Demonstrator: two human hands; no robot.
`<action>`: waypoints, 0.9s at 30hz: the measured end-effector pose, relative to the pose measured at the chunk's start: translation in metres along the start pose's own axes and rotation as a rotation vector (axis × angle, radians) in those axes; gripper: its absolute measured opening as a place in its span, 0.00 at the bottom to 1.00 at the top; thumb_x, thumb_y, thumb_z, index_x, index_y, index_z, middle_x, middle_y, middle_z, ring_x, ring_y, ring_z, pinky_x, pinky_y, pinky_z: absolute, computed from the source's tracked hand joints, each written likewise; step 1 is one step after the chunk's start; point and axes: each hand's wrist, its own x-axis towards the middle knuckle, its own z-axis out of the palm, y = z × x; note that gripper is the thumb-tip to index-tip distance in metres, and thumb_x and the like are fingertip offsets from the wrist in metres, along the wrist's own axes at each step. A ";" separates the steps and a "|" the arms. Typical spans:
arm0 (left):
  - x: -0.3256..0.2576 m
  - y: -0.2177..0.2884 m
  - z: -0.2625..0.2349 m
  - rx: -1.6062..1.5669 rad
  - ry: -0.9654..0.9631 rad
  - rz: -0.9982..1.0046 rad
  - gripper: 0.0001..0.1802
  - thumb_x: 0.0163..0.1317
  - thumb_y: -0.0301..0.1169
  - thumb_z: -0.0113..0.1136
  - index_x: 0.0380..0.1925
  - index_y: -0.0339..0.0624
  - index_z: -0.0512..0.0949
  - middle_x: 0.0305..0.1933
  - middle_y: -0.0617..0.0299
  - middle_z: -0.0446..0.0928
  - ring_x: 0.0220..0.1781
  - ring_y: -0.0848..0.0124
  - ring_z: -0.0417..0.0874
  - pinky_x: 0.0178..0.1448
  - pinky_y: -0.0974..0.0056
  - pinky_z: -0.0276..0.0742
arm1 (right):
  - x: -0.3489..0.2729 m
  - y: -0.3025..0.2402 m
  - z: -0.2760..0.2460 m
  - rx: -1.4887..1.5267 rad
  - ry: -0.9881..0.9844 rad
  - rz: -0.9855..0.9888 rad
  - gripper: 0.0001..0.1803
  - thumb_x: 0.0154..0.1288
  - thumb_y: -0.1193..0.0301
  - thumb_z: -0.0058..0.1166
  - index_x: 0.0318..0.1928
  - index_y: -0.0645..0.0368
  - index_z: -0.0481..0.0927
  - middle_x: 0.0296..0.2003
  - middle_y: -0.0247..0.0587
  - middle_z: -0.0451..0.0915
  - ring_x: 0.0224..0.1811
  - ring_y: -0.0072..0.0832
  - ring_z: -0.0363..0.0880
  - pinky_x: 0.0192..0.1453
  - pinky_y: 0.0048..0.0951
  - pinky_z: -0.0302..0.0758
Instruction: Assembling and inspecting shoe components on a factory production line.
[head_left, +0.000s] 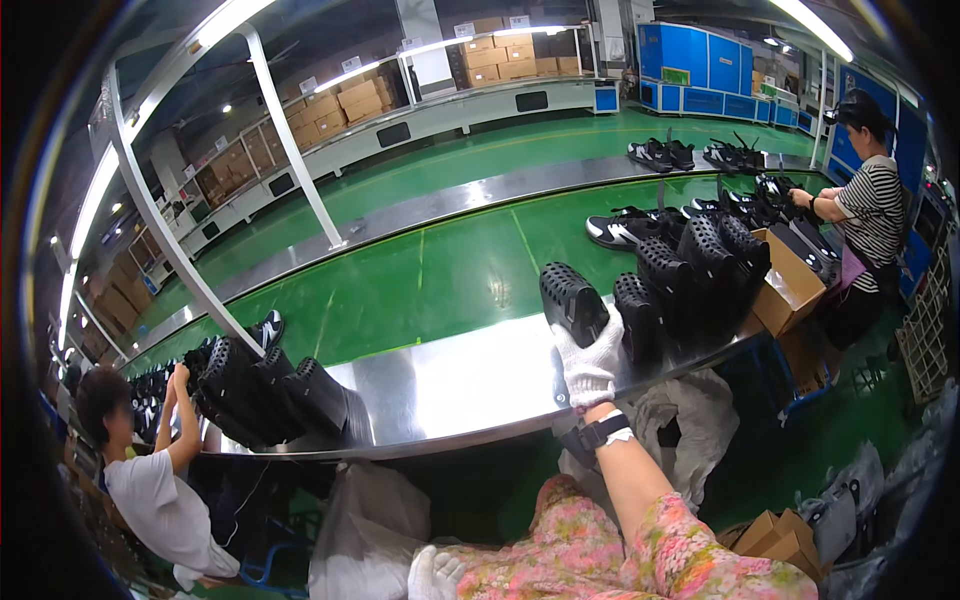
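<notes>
My right hand [588, 362], in a white knitted glove, reaches forward over the steel bench. Its fingers are closed around the near end of a black perforated shoe-shaped piece [572, 296], which stands tilted on the bench. Just to the right of it stand several like pieces [665, 275], packed together on end. My left hand [435, 574], also gloved in white, is low at the bottom edge beside my flowered clothing. Its fingers look loosely apart, and nothing shows in them.
More black pieces [270, 395] stand at left on the steel bench [450, 385]. A co-worker [160, 490] works at left, another [868, 200] at right by a cardboard box [790, 283]. Black-and-white shoes [625, 228] lie beyond. Plastic bags [370, 530] hang below the bench edge.
</notes>
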 end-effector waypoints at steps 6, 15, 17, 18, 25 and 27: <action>-0.012 -0.010 -0.020 0.138 0.150 0.003 0.18 0.77 0.34 0.39 0.56 0.37 0.73 0.42 0.53 0.77 0.44 0.62 0.77 0.56 0.58 0.75 | -0.002 0.018 -0.004 -0.276 0.070 0.075 0.47 0.56 0.63 0.72 0.71 0.57 0.58 0.68 0.54 0.64 0.70 0.46 0.64 0.75 0.40 0.61; -0.017 0.001 -0.047 0.158 -0.328 0.012 0.17 0.78 0.35 0.36 0.58 0.41 0.71 0.45 0.57 0.74 0.45 0.68 0.75 0.55 0.60 0.76 | -0.011 0.044 -0.014 -0.392 -0.038 0.263 0.58 0.47 0.54 0.75 0.72 0.58 0.53 0.65 0.61 0.66 0.68 0.55 0.65 0.71 0.49 0.64; -0.030 -0.004 -0.066 0.421 -0.272 0.007 0.18 0.78 0.35 0.38 0.58 0.40 0.71 0.47 0.55 0.75 0.46 0.66 0.76 0.56 0.59 0.76 | -0.013 0.049 -0.019 -0.369 -0.025 0.210 0.58 0.48 0.55 0.75 0.73 0.59 0.52 0.66 0.63 0.64 0.69 0.56 0.63 0.72 0.48 0.62; -0.035 -0.003 -0.071 0.552 -0.246 0.007 0.18 0.77 0.35 0.38 0.58 0.40 0.71 0.47 0.54 0.75 0.47 0.65 0.76 0.56 0.58 0.76 | -0.017 0.050 -0.022 -0.368 -0.032 0.208 0.58 0.48 0.55 0.75 0.73 0.59 0.52 0.66 0.63 0.64 0.69 0.56 0.63 0.72 0.48 0.62; -0.083 -0.011 -0.119 1.428 0.020 -0.052 0.20 0.75 0.35 0.43 0.59 0.37 0.72 0.52 0.49 0.77 0.51 0.58 0.78 0.60 0.56 0.76 | -0.073 -0.002 -0.051 -0.281 -0.429 -0.614 0.23 0.60 0.70 0.62 0.55 0.64 0.76 0.48 0.52 0.77 0.50 0.52 0.76 0.57 0.47 0.73; -0.069 -0.014 -0.128 1.672 0.025 -0.101 0.20 0.74 0.35 0.44 0.60 0.36 0.73 0.53 0.47 0.77 0.52 0.55 0.79 0.61 0.55 0.76 | -0.086 0.013 -0.046 -0.513 -0.679 -0.861 0.17 0.62 0.70 0.56 0.52 0.60 0.78 0.43 0.47 0.80 0.43 0.49 0.79 0.49 0.53 0.75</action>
